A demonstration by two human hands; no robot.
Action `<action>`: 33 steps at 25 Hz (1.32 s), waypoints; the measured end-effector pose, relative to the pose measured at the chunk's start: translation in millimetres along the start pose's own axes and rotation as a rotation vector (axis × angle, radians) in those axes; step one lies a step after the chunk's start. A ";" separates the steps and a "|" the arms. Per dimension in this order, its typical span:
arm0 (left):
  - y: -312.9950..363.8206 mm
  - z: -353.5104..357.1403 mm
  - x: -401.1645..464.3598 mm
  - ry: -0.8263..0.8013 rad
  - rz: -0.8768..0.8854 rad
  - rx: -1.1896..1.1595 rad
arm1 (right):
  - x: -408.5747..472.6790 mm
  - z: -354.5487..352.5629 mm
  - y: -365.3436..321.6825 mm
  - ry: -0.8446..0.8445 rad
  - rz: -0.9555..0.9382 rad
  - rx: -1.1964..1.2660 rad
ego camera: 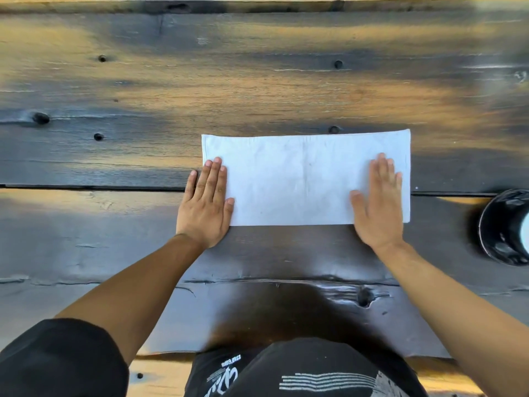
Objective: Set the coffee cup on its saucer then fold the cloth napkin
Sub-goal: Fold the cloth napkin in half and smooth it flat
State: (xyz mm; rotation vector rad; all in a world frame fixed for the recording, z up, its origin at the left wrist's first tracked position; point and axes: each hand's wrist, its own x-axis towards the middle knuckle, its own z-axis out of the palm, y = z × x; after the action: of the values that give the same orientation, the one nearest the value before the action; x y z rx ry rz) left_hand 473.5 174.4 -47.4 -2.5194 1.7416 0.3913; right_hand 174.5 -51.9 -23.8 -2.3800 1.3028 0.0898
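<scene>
A white cloth napkin [297,181] lies flat on the dark wooden table as a long rectangle, with a faint crease down its middle. My left hand [206,206] rests palm down on its left end, fingers together and extended. At the right end, my right hand [378,204] presses flat on the cloth in the same way. Neither hand grips anything. A black saucer [499,227] shows at the right edge of the frame, cut off; something white sits on it, too cropped to tell whether it is the coffee cup.
The wooden table [257,81] stretches far back with knots and a seam between planks. Its near edge runs just in front of my body. The saucer is the only other object, to the right of the napkin.
</scene>
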 end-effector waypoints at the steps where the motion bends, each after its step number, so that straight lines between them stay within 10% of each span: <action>1: 1.0 -0.3 0.5 0.001 -0.001 0.007 | -0.3 6.5 -27.9 0.030 -0.016 0.051; 9: -1.3 2.2 1.0 0.016 0.009 -0.009 | 12.9 86.1 -222.9 -0.120 -0.428 -0.041; 25: -0.4 0.9 1.0 -0.001 -0.006 0.008 | 6.3 8.2 31.1 -0.050 -0.128 -0.302; 33: 1.8 -2.1 2.9 -0.025 -0.015 -0.021 | 5.3 5.2 38.2 -0.051 -0.100 -0.252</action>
State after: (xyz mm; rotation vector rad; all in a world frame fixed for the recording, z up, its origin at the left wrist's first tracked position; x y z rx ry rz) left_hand 473.2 170.7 -45.9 -2.5287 1.7184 0.4406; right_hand 147.0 -72.0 -42.5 -2.6302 1.2086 0.2996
